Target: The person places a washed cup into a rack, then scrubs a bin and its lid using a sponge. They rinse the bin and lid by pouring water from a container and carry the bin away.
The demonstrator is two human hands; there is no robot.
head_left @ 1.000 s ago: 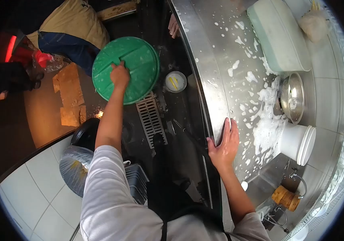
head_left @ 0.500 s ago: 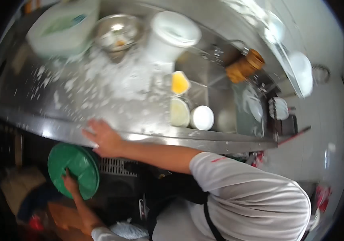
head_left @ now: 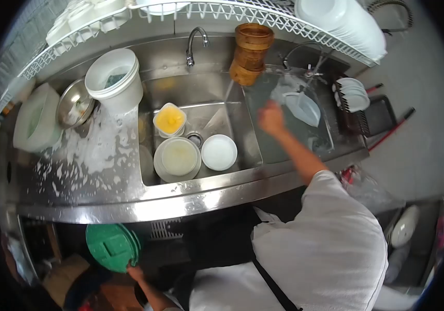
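Since the earlier frame my right hand (head_left: 272, 119) has moved from the counter's front edge to above the right-hand steel basin of cloudy grey water (head_left: 284, 146), and my left hand (head_left: 135, 272) has shifted from the middle of the round green plastic lid (head_left: 109, 249) to its rim; the view has swung round as well. Right hand: blurred, nothing visibly held; I cannot tell how far its fingers are spread. Nearest item: the translucent, pale, oblong plastic container (head_left: 303, 109) in the water, lying just to the right of my fingers, its long axis slanting from upper left to lower right. The height between hand and container cannot be judged. The brown, waisted, wooden-looking cylinder (head_left: 250, 52) stands behind, at the back of the basin. Left hand: in contact with the lid's near right edge, below the steel counter (head_left: 216, 199); whether the fingers curl under that edge I cannot confirm. My right hand is clearly the nearer to the container, my left well apart from it.
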